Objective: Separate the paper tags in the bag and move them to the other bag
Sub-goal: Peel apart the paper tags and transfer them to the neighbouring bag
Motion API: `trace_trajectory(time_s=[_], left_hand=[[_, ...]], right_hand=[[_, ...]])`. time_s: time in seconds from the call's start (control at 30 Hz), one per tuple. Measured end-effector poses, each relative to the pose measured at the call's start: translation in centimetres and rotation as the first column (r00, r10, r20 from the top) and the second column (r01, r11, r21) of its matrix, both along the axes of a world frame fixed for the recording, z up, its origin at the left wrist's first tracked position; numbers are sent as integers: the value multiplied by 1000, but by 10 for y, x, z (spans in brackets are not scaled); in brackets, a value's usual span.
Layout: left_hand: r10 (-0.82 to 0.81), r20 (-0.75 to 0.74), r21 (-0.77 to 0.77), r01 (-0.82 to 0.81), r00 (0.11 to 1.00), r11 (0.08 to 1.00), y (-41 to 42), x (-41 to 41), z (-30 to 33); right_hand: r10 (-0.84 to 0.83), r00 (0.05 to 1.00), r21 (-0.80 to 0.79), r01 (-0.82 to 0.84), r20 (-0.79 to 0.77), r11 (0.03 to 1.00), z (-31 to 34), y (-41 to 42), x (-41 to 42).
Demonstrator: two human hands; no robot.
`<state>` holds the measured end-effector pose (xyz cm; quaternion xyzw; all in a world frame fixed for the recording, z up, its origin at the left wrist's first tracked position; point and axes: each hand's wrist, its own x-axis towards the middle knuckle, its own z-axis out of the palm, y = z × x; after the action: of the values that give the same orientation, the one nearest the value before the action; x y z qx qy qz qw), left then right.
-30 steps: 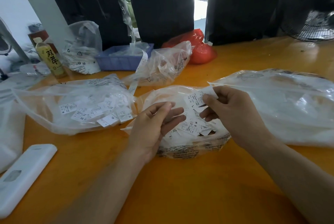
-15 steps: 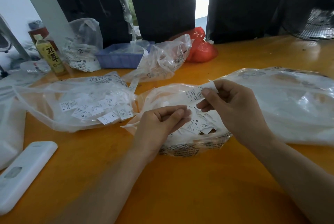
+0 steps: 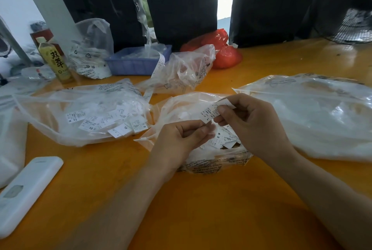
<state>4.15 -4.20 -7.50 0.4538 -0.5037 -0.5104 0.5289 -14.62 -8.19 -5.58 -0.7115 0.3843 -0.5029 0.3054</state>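
A strip of white paper tags [image 3: 211, 111] is held above the middle clear bag [image 3: 187, 106], which holds a pile of loose tags [image 3: 223, 139]. My right hand [image 3: 255, 124] pinches the strip's upper end. My left hand [image 3: 181, 141] pinches its lower end between thumb and fingers. To the left lies a second clear bag [image 3: 60, 128] with several separated size tags [image 3: 104, 118] inside.
A large clear bag [image 3: 314, 116] lies at the right on the orange table [image 3: 201, 209]. A white remote-like device [image 3: 26, 191] sits front left. At the back stand a drink bottle [image 3: 55, 60], a blue tray [image 3: 136, 62], crumpled clear bags [image 3: 185, 70], a red bag [image 3: 221, 50] and a fan [image 3: 354, 28].
My left hand has risen from the bag and closed its fingers on the lower end of the tag strip. My right hand keeps holding the strip's top.
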Motion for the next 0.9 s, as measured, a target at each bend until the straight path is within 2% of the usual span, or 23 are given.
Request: trace_trajectory(time_s=[0.17, 0.3, 0.43, 0.73, 0.9], left_hand=[[-12, -18, -8, 12, 1000, 1000, -1, 1, -1], [-12, -88, 8, 13, 996, 1000, -3, 4, -3], [26, -110, 18, -24, 994, 1000, -6, 4, -5], [-42, -22, 19, 43, 999, 999, -3, 5, -5], [-63, 13, 22, 63, 998, 998, -4, 7, -7]], right_hand=[[-4, 999, -29, 3, -42, 1000, -1, 0, -1], [-57, 985, -138, 34, -164, 990, 0, -1, -3], [-83, 968, -167, 44, -236, 985, 1, -3, -5], [-39, 995, -102, 29, -97, 994, 0, -4, -4], [-45, 994, -90, 36, -99, 995, -1, -4, -5]])
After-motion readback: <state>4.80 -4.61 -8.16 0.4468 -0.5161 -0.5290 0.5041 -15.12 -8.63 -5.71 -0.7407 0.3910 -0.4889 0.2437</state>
